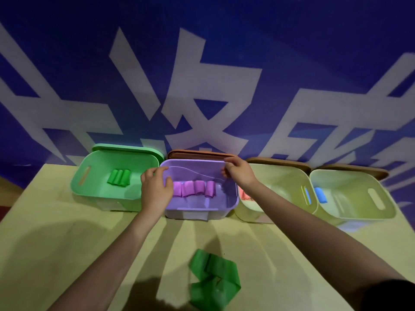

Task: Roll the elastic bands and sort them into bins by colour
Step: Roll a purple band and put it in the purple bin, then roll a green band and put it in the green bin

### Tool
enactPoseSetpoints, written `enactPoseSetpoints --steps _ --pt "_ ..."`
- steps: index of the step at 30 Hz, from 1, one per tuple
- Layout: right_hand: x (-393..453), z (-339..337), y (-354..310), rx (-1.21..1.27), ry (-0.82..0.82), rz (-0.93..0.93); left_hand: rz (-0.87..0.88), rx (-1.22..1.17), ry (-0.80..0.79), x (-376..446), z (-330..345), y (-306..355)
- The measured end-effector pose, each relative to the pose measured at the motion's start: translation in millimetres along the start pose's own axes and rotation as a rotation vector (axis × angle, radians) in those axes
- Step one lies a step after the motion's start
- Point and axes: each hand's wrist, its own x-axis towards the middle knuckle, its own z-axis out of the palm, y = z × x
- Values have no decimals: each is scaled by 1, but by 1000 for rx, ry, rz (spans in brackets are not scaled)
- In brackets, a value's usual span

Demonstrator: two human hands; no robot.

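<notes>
Green, flat and ribbon-like, the unrolled elastic band lies loosely folded on the pale yellow-green table at 6 o'clock, well apart from both hands. It is judged to be light, soft and floppy, with some spring; it would best be taken by one free end and rolled tightly, since a slack roll is likely to uncurl.

Four open plastic bins stand in a row at 12 o'clock. In the green bin at 10 o'clock, a cluster of rolled green bands is seen. The purple bin holds four rolled pink-purple bands in a line. A reddish roll is partly visible in the first pale cream bin at 1 o'clock, and a blue roll in the second pale cream bin at 2 o'clock.

The left hand is laid over the purple bin's left rim, fingers curled onto it; the right hand pinches its far right corner. Brown lids are propped behind.
</notes>
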Motion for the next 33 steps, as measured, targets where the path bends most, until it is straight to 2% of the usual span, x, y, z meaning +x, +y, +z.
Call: enactPoseSetpoints --steps 5,10,15,19,25,29,33 --pt "-39 -18 2 92 80 -105 137 -59 -2 -32 -4 20" --pt "-87 -33 16 116 99 -177 222 -120 -74 -70 -2 27" --pt "-132 -32 60 91 68 -166 178 -165 -169 -116 10 22" --pt "-168 -20 110 60 -1 -59 112 -213 -264 -154 35 0" --pt "-179 -8 170 -167 -118 106 -62 -122 -437 -186 69 -38" --pt "-167 3 182 -436 -176 103 -129 -58 -531 -189 81 -49" --pt "-154 16 182 -658 -165 134 -165 -29 -569 -185 91 -47"
